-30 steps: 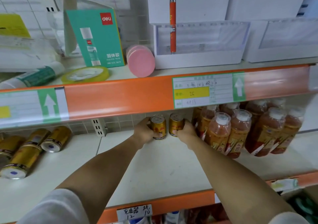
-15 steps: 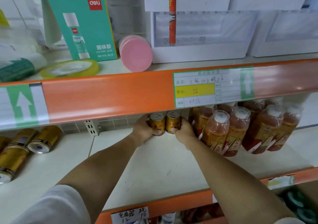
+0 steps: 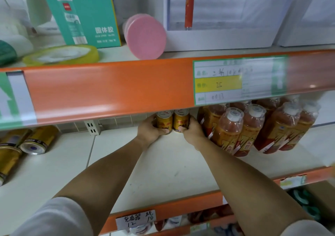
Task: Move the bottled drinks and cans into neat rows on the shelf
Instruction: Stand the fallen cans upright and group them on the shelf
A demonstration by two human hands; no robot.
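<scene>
Two gold cans stand upright side by side at the back of the white shelf (image 3: 163, 167). My left hand (image 3: 150, 132) grips the left can (image 3: 164, 122). The right can (image 3: 181, 120) is held by my right hand (image 3: 192, 130). The cans touch each other. To their right stand several orange bottled drinks (image 3: 233, 130) with white caps, packed in rows. At the far left, several gold cans (image 3: 36, 141) lie on their sides.
An orange shelf rail (image 3: 108, 89) with a price label (image 3: 233, 80) hangs just above the cans and hides their tops in part. The upper shelf carries a green glue box (image 3: 85, 12), a pink disc (image 3: 146, 36), a tape roll (image 3: 63, 54) and white bins (image 3: 217, 40).
The two cans have been brought together until they touch, close beside the bottles. Both hands still hold them. The camera has moved closer and lower.
</scene>
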